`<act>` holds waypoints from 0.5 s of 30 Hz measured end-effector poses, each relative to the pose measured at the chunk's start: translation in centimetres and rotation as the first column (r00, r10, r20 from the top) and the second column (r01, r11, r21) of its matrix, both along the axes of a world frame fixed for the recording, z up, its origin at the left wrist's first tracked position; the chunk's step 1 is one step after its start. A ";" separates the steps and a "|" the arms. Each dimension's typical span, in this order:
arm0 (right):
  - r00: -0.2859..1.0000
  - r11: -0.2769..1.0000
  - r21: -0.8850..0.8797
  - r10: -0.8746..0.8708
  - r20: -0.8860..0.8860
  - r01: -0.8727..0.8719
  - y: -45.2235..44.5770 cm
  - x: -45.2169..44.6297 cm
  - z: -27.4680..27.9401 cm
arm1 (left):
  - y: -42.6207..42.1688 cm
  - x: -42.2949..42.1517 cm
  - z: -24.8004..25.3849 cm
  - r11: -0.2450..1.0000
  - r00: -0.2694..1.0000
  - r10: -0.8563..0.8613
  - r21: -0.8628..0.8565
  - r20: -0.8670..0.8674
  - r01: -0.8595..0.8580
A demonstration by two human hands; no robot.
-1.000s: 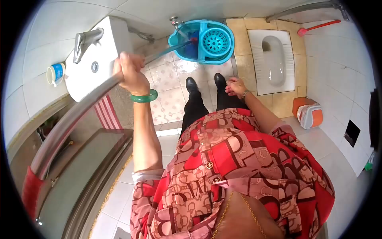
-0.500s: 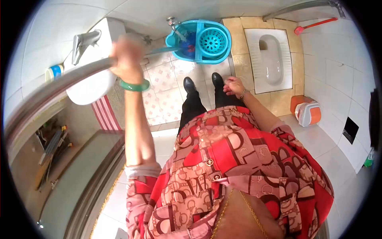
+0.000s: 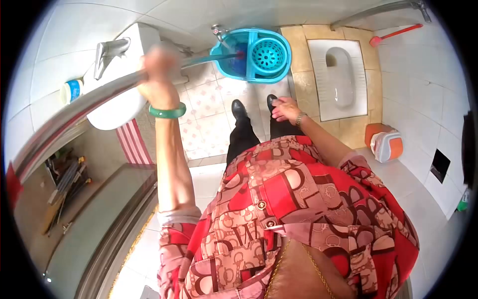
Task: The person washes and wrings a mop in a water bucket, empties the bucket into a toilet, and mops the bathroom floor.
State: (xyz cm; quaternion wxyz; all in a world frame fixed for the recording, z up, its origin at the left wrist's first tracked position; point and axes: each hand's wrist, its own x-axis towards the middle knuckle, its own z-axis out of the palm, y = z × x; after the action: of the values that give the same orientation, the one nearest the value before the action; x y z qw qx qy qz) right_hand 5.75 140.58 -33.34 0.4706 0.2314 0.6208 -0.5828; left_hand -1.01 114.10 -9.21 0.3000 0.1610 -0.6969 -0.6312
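My left hand (image 3: 160, 70), with a green bangle at its wrist, is wrapped round the long silvery handle of a mop (image 3: 94, 94). The hand is blurred. From it, the handle's blue-green lower part runs into the left compartment of a turquoise mop bucket (image 3: 215, 64). The mop's head is hard to make out among the blue in there; a small red part shows at the handle's lower end. A round slotted wringer basket (image 3: 268, 56) sits in the bucket's right side. Near my right thigh, my right hand (image 3: 286, 109) hangs open and empty, fingers loosely apart.
A tap (image 3: 217, 31) juts over the bucket. At left stand a white washbasin (image 3: 114, 112) with a faucet (image 3: 108, 52) and a tub (image 3: 72, 91). A squat toilet (image 3: 341, 79) is at right, with a waste bin (image 3: 386, 144) nearer me and a red brush (image 3: 393, 35) by the wall.
The mop has shifted slightly in the bucket, and a red patch now shows at the handle's far left end. My right hand has moved a little left, over my thigh. The view has shifted slightly.
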 end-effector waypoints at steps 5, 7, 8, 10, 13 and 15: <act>0.994 0.947 -0.319 0.078 0.082 -0.048 -7.6 -1.8 3.9 | -2.5 3.2 10.3 0.981 0.970 -0.190 0.007 -0.152 0.193; 0.982 0.909 -0.415 0.116 0.147 -0.045 -11.3 -2.4 5.0 | -3.3 4.4 14.6 0.963 0.943 -0.257 0.027 -0.214 0.269; 0.966 0.885 -0.463 0.067 0.249 0.057 -13.1 -2.5 6.0 | -3.7 5.1 16.1 0.961 0.941 -0.261 0.038 -0.214 0.275; 0.920 0.791 -0.555 -0.026 0.392 0.259 -16.5 -2.7 7.2 | -4.7 7.0 17.9 0.962 0.944 -0.274 -0.031 -0.183 0.273; 0.805 0.459 -0.708 -0.028 0.592 0.537 -21.9 -4.2 5.9 | -8.1 9.9 18.6 0.790 0.775 -0.585 0.051 -0.239 0.612; 0.535 0.405 -0.377 -0.417 0.735 0.833 -26.8 -5.4 5.0 | -10.4 11.7 18.8 0.740 0.728 -0.650 0.038 -0.218 0.672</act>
State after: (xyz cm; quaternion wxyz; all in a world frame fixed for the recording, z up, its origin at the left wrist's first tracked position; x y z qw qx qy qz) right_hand 0.32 113.78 -28.35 0.4009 0.4126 0.0502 -0.8164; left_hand 10.64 103.73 9.62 0.1108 -0.1420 -0.6389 -0.7479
